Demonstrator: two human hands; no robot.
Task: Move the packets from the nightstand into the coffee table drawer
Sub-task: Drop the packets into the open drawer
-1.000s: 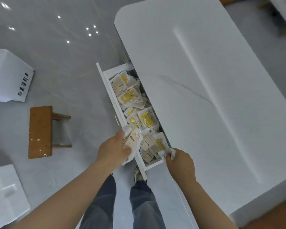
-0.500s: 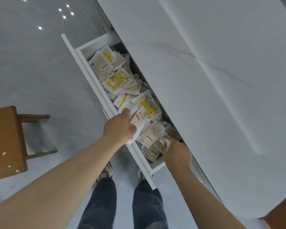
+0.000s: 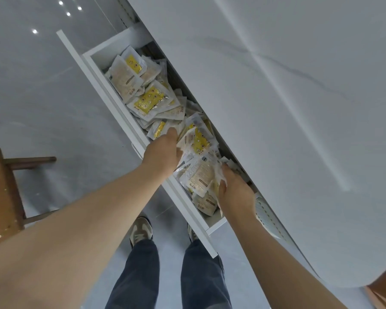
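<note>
**A:** Closest in, we've got dark jeans (image 3: 134, 275) and pale shoes (image 3: 140, 230) planted on the glossy grey floor (image 3: 42, 97), toes right by the front panel of the drawer (image 3: 99, 85).

**B:** And both bare forearms reach up and over that panel. The drawer is pulled wide open from under the white worktop (image 3: 276, 130).

**A:** The right hand (image 3: 236, 195) is at the near end of the drawer. Its grip is clenched on crinkled clear wrapping, fingers curled into a bundle of beige packets (image 3: 151, 100).

**B:** A touch farther along is the left hand (image 3: 163, 152), back of the hand to the camera. That grip is grasping packets too, with a fan of them splaying out past the knuckles, yellow print showing.

**A:** Are those held ones touching the heap underneath?

**B:** Hard to call from up here, the fingertips are hidden. They're inside the drawer's outline, that much is plain.

**A:** Beyond the hands, loose packets lie heaped along the whole drawer, overlapping at all angles, some yellow-faced and some beige, right up to the far wall.

**B:** Off to the left, well apart from the drawer, a brown wooden stool (image 3: 0, 197) stands on the floor, half cut off by the edge. Far beyond, ceiling lights glint off the tiles.
</note>
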